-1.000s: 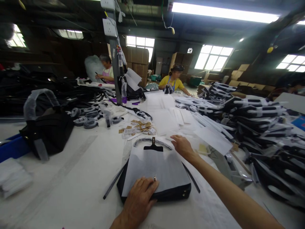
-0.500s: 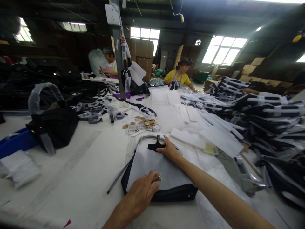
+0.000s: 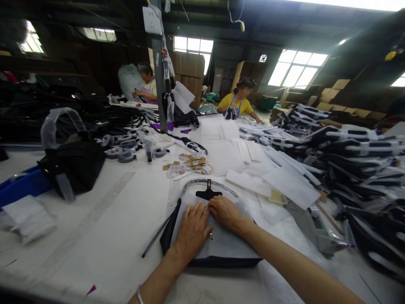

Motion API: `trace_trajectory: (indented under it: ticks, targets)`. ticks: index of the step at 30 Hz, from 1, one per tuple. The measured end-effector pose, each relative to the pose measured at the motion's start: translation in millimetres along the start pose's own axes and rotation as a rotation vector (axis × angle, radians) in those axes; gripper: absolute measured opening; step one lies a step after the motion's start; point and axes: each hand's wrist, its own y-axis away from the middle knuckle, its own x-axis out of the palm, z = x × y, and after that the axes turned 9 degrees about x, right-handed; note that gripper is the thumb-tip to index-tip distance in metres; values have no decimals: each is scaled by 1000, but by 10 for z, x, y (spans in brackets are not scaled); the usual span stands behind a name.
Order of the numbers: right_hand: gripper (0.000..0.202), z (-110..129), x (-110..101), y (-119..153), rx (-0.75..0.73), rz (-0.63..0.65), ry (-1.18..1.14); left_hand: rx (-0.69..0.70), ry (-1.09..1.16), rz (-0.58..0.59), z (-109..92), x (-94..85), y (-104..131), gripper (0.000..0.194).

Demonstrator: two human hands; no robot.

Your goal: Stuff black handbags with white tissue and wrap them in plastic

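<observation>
In the head view I have the black bag [image 3: 228, 262] flat on the worktop [image 3: 104, 236], its base running left to right and its handle [image 3: 193, 182] at the far end; the black tab [image 3: 209, 194] lies just beyond the fingertips, nearest the right hand [image 3: 226, 213]. That hand is half-curled, and I cannot tell whether it pinches anything; the left hand [image 3: 193, 223] lies flat on the white sheet [image 3: 234, 247], gripping nothing I can see; the right forearm [image 3: 284, 255] hides the bag's right edge.

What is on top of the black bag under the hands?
A pale sheet lies on the black bag, with the left hand and right hand upon it. What they cover cannot be seen.
</observation>
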Motion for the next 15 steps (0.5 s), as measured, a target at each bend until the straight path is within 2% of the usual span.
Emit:
trace_trajectory:
  ticks: [4, 10, 15]
  targets:
    - [27, 58, 62, 104, -4, 90, 66, 7, -71, -62, 71, 140, 24, 64]
    - [34, 49, 138, 128, 72, 138, 58, -66, -47, -87, 26, 77, 15, 55]
    - [43, -71, 290, 70, 230, 100, -31, -132, -70, -55, -12, 25, -46, 51]
